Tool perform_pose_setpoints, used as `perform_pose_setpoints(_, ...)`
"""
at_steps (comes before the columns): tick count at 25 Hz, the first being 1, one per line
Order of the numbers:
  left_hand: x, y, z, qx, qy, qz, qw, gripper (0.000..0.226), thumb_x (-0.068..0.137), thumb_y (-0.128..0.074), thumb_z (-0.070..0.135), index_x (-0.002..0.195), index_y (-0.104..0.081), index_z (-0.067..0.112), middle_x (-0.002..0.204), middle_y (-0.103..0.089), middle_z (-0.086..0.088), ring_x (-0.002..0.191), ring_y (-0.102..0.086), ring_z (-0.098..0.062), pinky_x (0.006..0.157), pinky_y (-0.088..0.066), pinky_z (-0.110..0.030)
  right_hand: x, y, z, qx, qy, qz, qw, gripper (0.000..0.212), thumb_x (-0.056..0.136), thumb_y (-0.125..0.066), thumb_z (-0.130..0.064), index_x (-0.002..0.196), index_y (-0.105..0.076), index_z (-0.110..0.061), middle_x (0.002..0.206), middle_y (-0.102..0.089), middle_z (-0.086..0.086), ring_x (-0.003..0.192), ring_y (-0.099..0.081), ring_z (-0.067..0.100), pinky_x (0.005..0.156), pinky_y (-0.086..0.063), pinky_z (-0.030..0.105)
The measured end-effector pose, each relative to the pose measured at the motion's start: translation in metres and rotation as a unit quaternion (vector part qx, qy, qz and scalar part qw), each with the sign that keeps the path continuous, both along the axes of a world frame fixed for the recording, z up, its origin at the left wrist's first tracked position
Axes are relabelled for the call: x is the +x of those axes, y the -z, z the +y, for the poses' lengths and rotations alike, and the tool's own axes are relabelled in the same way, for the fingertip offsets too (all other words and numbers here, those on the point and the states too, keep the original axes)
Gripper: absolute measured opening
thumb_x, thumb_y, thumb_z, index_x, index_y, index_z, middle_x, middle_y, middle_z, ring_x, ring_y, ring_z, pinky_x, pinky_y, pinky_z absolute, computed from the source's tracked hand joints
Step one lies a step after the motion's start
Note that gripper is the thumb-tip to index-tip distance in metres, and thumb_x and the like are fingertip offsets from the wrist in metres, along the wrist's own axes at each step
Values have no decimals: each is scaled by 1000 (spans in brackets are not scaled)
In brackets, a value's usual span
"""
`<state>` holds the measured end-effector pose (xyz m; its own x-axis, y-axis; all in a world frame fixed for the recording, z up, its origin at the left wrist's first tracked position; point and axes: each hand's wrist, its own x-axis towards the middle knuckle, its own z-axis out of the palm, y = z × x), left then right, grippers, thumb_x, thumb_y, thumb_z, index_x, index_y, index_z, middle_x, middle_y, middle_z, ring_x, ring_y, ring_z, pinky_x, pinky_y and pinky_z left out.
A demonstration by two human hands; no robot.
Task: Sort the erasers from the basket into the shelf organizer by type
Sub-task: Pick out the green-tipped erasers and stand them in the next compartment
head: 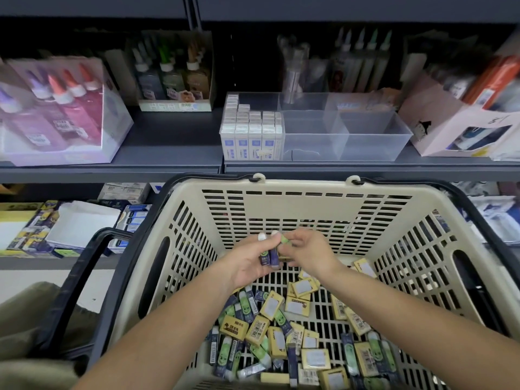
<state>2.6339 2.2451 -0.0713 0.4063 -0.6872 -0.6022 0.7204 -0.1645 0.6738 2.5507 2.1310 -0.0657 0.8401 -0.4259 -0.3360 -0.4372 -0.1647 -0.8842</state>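
Observation:
A beige slotted basket holds a heap of loose erasers: yellow boxed ones and green-and-navy sleeved ones. Over the basket's middle, my left hand grips a small bunch of green-and-navy erasers. My right hand pinches another green eraser right against that bunch. On the shelf above stands a clear shelf organizer; its left compartment is filled with white-and-blue erasers, its other compartments look bare.
Glue bottles in a display box sit on the shelf at left, more bottles behind. A pink carton stands right of the organizer. The basket's black handles lie folded outward. Boxed stationery fills the lower shelf at left.

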Motion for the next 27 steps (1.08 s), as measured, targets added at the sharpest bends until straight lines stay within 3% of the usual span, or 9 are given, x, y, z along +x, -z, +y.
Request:
perform_pose_setpoints(3, 0, -3, 4, 59, -64, 5, 996, 13, 92, -57, 16, 96, -59, 4, 81, -65, -10, 69, -61, -18, 62, -52, -27, 1, 1, 13, -75, -138, -12, 987, 28, 82, -66, -10, 110, -64, -9, 101, -70, 11, 95, -66, 26, 89, -51, 42)
perform_pose_setpoints(6, 16, -12, 16, 117, -110, 11, 987, 15, 90, -60, 16, 98, -57, 4, 88, -63, -13, 75, -60, -21, 63, -53, -32, 12, -1, 10, -45, -148, -12, 988, 31, 86, -62, -17, 117, -62, -15, 110, -66, -2, 102, -61, 15, 92, -47, 25)
perform_pose_setpoints(8, 31, -17, 24, 137, -151, -21, 979, 21, 88, -62, 13, 106, -54, 4, 98, -59, -15, 81, -57, -23, 61, -51, -34, 23, 8, 8, -135, -154, 15, 979, 30, 91, -56, -21, 119, -61, -13, 119, -63, 2, 104, -58, 13, 91, -44, 23)
perform_pose_setpoints(11, 43, -17, 31, 135, -179, -62, 973, 21, 86, -62, 4, 104, -52, 4, 91, -57, -16, 74, -58, -24, 55, -51, -34, 37, 28, 25, -277, -289, 54, 915, 35, 93, -48, -14, 127, -54, -15, 129, -55, 8, 113, -54, 21, 93, -44, 29)
perform_pose_setpoints(15, 45, -9, 35, 132, -177, -74, 972, 13, 83, -62, -3, 92, -55, 5, 80, -58, -14, 70, -58, -23, 62, -56, -37, 55, 50, 49, -332, -356, 118, 865, 45, 90, -52, -18, 134, -45, -22, 125, -49, 13, 108, -54, 33, 88, -49, 41)
perform_pose_setpoints(18, 47, -4, 37, 118, -184, -78, 973, 16, 83, -65, 0, 95, -57, 6, 82, -59, -14, 75, -59, -24, 77, -53, -43, 62, 59, 61, -346, -334, 144, 865, 35, 90, -53, -33, 118, -55, -11, 115, -56, 14, 104, -56, 30, 77, -48, 34)
perform_pose_setpoints(21, 43, -2, 40, 108, -149, -81, 980, 23, 80, -69, 3, 99, -58, 10, 94, -62, -14, 87, -61, -26, 71, -55, -41, 65, 61, 72, -346, -319, 181, 864, 22, 90, -53, -26, 103, -59, -10, 101, -60, 11, 95, -59, 27, 64, -41, 28)
perform_pose_setpoints(24, 42, 1, 40, 100, -121, -68, 985, 30, 79, -71, 6, 103, -55, 12, 103, -60, -16, 94, -61, -30, 61, -57, -40, 54, 56, 66, -267, -275, 183, 905, 12, 86, -57, -23, 81, -55, -12, 72, -54, 3, 69, -56, 21, 51, -39, 24)
perform_pose_setpoints(27, 42, 6, 40, 106, -118, -89, 983, 33, 79, -73, 9, 107, -55, 13, 102, -59, -13, 91, -61, -27, 56, -58, -38, 28, 46, 37, -176, -187, 169, 951, 19, 88, -58, -23, 74, -60, -10, 68, -58, 3, 60, -56, 15, 52, -44, 23)
